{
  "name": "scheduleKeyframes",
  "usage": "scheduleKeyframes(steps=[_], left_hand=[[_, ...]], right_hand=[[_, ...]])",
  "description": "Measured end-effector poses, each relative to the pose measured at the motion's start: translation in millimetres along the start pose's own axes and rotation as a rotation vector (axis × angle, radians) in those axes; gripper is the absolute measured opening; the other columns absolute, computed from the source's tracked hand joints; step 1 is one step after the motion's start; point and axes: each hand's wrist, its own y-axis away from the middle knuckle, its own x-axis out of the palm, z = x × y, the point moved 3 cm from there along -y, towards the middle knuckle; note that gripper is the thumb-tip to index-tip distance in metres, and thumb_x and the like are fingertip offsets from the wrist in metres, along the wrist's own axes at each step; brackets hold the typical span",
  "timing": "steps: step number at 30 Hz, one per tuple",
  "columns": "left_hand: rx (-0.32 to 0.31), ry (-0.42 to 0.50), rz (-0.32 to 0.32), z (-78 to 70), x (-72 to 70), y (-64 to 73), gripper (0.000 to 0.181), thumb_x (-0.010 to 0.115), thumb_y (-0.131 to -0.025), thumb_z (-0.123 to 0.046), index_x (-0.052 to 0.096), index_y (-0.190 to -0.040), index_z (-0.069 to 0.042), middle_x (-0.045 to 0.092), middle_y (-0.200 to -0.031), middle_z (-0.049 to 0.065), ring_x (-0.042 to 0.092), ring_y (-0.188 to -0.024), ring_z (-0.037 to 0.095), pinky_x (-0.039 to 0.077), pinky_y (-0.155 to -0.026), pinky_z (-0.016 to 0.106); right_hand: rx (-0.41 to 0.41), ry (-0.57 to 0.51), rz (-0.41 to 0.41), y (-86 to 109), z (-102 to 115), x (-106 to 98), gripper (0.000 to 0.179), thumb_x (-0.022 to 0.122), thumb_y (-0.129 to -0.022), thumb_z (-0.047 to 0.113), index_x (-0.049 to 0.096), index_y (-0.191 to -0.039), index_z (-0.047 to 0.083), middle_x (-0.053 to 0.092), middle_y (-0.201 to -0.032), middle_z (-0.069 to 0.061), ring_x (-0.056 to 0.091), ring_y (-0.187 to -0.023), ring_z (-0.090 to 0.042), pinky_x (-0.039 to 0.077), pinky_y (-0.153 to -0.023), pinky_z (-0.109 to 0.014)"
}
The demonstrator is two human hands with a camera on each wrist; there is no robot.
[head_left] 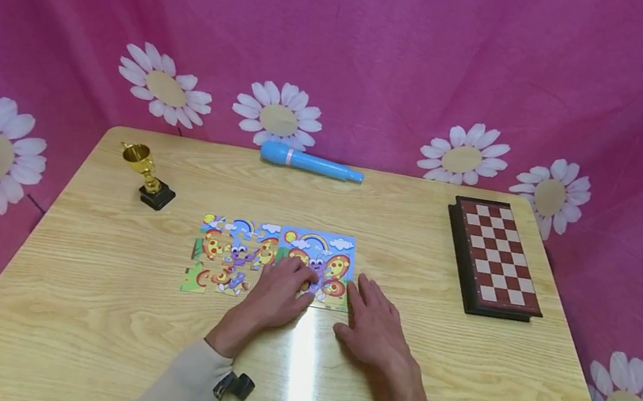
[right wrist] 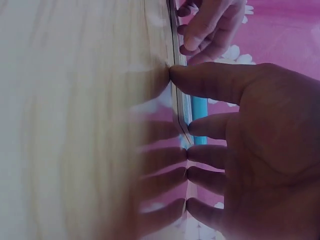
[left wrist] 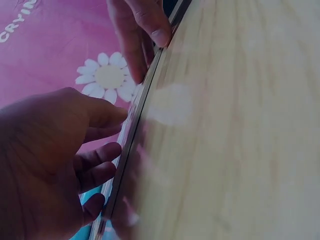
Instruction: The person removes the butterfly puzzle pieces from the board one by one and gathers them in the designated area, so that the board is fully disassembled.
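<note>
A flat butterfly picture board [head_left: 341, 246] lies mid-table, with a sun, rainbow and clouds along its top. Loose jigsaw pieces [head_left: 210, 246] of the same picture are spread at its left, with gaps between several of them. My left hand [head_left: 278, 292] lies over the board's left part and hides some of it; its fingers are loosely bent at the surface. Nothing shows between thumb and fingers in the left wrist view. At the board's right edge, my right hand [head_left: 375, 327] rests with extended fingers, the fingertips touching the tabletop and the board's side.
A gold trophy cup [head_left: 151, 180] on a black base stands at the left. Along the back edge of the wooden table [head_left: 82, 331] lies a blue toy microphone [head_left: 311, 163]. A chessboard case [head_left: 495, 258] sits at the right. Pink flowered cloth [head_left: 383, 62] hangs behind the table.
</note>
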Motion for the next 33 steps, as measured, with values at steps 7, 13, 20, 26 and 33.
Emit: scheduleKeyframes(steps=[7,13,20,26,33], left_hand=[[-0.008,-0.029,0.079,-8.9,6.3,-9.5,0.032,0.065,-0.086,-0.030,0.066,-0.116,-0.018,0.058,-0.108,0.003,0.052,-0.111,0.025,0.038,-0.086,0.044],[-0.032,-0.050,0.112,-11.6,8.5,-12.4,0.037,0.066,-0.085,-0.035,0.065,-0.118,-0.018,0.057,-0.112,0.003,0.053,-0.113,0.023,0.039,-0.086,0.043],[-0.040,-0.026,0.112,-13.9,9.9,-15.4,0.035,0.067,-0.085,-0.033,0.064,-0.114,-0.015,0.058,-0.110,0.003,0.052,-0.106,0.023,0.039,-0.083,0.041],[-0.048,0.005,0.099,-14.3,10.5,-16.4,0.030,0.070,-0.083,-0.030,0.061,-0.107,-0.015,0.057,-0.103,0.001,0.053,-0.099,0.021,0.037,-0.080,0.039],[-0.079,0.105,0.059,-17.1,10.4,-18.6,0.014,0.066,-0.089,-0.029,0.058,-0.094,-0.019,0.060,-0.090,-0.006,0.055,-0.086,0.013,0.034,-0.080,0.038]], right_hand=[[-0.008,0.011,0.036,-0.3,-0.7,-2.1,0.078,0.065,-0.087,0.039,0.032,-0.150,0.006,0.018,-0.161,-0.016,0.016,-0.149,-0.035,0.023,-0.113,-0.057],[-0.019,0.018,0.039,-0.1,-0.3,-2.7,0.078,0.066,-0.088,0.038,0.032,-0.150,0.005,0.019,-0.161,-0.016,0.017,-0.149,-0.036,0.024,-0.113,-0.057],[-0.029,0.043,0.058,-0.5,-0.1,-4.8,0.076,0.064,-0.088,0.038,0.033,-0.150,0.005,0.019,-0.160,-0.017,0.018,-0.148,-0.035,0.024,-0.114,-0.054],[-0.044,0.049,0.077,-0.2,-1.0,-6.7,0.074,0.063,-0.089,0.035,0.034,-0.149,0.005,0.021,-0.160,-0.016,0.019,-0.148,-0.035,0.026,-0.114,-0.054],[-0.037,0.043,0.072,-0.7,-3.5,-8.0,0.073,0.064,-0.089,0.035,0.035,-0.149,0.006,0.021,-0.160,-0.015,0.019,-0.148,-0.034,0.026,-0.112,-0.056]])
